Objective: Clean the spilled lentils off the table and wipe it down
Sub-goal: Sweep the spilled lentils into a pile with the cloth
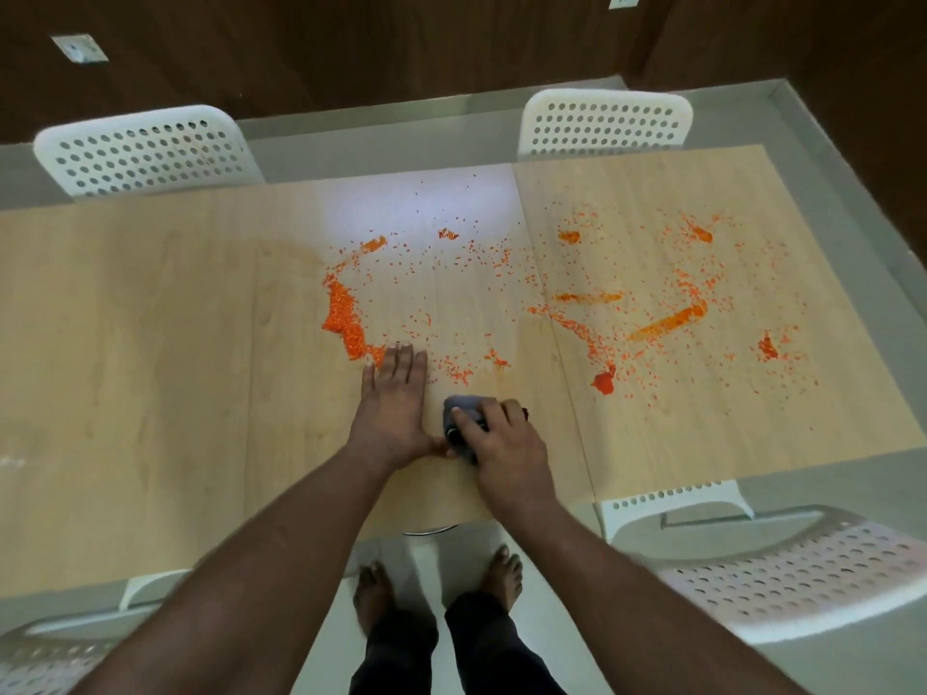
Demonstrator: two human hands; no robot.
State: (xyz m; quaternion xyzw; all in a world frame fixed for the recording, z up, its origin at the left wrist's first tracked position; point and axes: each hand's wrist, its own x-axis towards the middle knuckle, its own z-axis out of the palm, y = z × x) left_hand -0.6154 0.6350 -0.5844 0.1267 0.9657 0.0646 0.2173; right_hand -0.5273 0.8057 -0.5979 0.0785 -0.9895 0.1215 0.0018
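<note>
Orange lentils point(343, 318) lie scattered over the light wooden table point(150, 343), with a thick heap left of centre and thinner streaks and clumps point(669, 321) on the right half. My left hand point(394, 398) lies flat on the table, fingers straight, its fingertips at the lower end of the heap. Right beside it, my right hand point(506, 438) grips a small grey cloth point(464, 411) bunched on the tabletop near the front edge; a dark small part shows under the fingers.
Two white perforated chairs point(145, 153) point(604, 125) stand at the far side. Another two point(782, 574) point(45, 659) stand at the near side, left and right of my bare feet point(373, 594). A dark wooden wall runs behind.
</note>
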